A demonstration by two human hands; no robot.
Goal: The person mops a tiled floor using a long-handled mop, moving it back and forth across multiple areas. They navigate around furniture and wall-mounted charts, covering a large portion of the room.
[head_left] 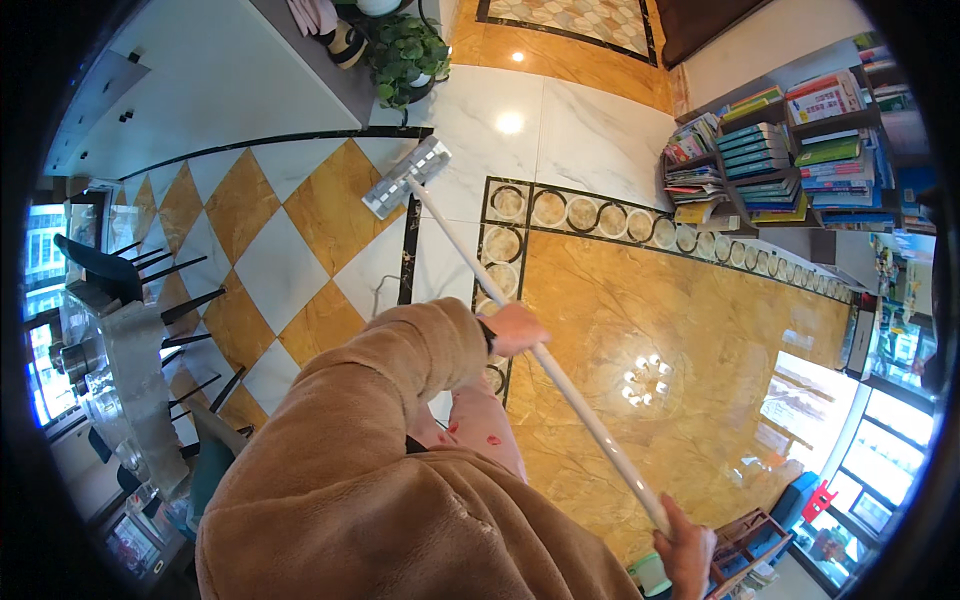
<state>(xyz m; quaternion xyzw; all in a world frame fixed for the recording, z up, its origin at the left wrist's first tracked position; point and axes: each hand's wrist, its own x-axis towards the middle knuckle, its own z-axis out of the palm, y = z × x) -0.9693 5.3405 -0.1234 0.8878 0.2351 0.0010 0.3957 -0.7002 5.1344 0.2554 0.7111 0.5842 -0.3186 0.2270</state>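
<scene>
A flat mop with a grey rectangular head (430,160) rests on the floor tiles ahead of me, near a black border strip. Its pale pole (590,425) slants from there down to the lower right. My left hand (516,330) is wrapped round the middle of the pole, with a dark band at the wrist below a brown fleece sleeve. Close to the pole's top end, my right hand (686,548) is closed around it. My left forearm crosses in front of my body and covers part of the floor and my pink trousers (485,425).
A crowded bookshelf (740,225) stands along the far right. At the upper left are a cabinet (230,80) and a potted plant (408,60). Dark chairs (100,265) surround a covered table (135,370) on the left. A wooden rack (745,550) sits at lower right.
</scene>
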